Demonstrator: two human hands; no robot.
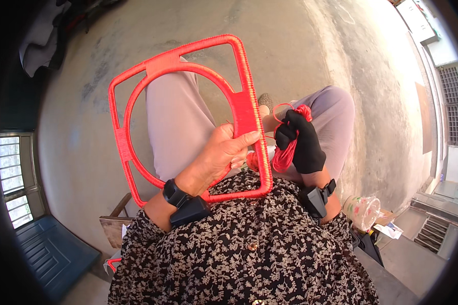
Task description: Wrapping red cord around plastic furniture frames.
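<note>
A red cord-wrapped frame [247, 112], a rounded rectangle with a ring inside it, tilts above my lap. My bare left hand [226, 150] is closed on its right side, thumb lying over the wrapped bar. My right hand [301, 140], in a black glove, is closed around a bundle of red cord [285, 156]. Loops of the cord stick out above and below the fist. A strand seems to run from the bundle toward the frame's right edge. More red material shows partly behind my left hand, too hidden to make out.
My knees in pale trousers lie under the frame. At right, a clear plastic bag [362, 212] sits beside papers [389, 230]. A wooden piece [116, 226] stands at left, near a blue panelled door [56, 256]. Concrete floor [285, 46] stretches ahead.
</note>
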